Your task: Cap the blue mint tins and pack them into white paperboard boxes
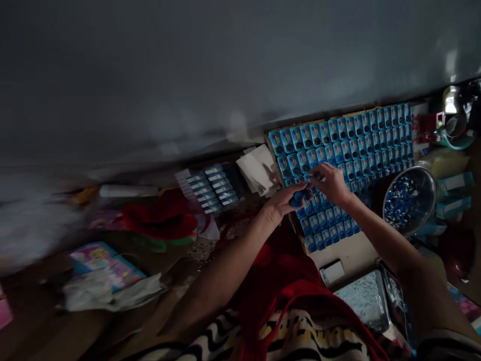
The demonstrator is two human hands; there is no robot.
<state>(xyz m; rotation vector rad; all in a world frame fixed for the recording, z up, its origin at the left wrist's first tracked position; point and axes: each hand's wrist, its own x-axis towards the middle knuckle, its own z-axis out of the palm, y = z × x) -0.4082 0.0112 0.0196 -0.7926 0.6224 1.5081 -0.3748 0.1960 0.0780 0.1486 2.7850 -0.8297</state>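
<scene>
My left hand [283, 201] is curled round several small blue caps [297, 198] at the near left edge of a board [349, 253] covered with rows of small blue packets [353, 145]. My right hand [330, 183] hovers over those rows, its fingertips pinched on a small thin piece that I cannot make out, right next to my left hand. Both forearms reach in from the lower right over a red cloth [278, 271].
A metal bowl [409, 200] of blue caps stands right of the board. Boxes [212, 188] of small tubes and white cards [259, 170] lie left of it. A red garment [161, 218], a colourful book [105, 263] and a metal tray [366, 298] lie on the floor.
</scene>
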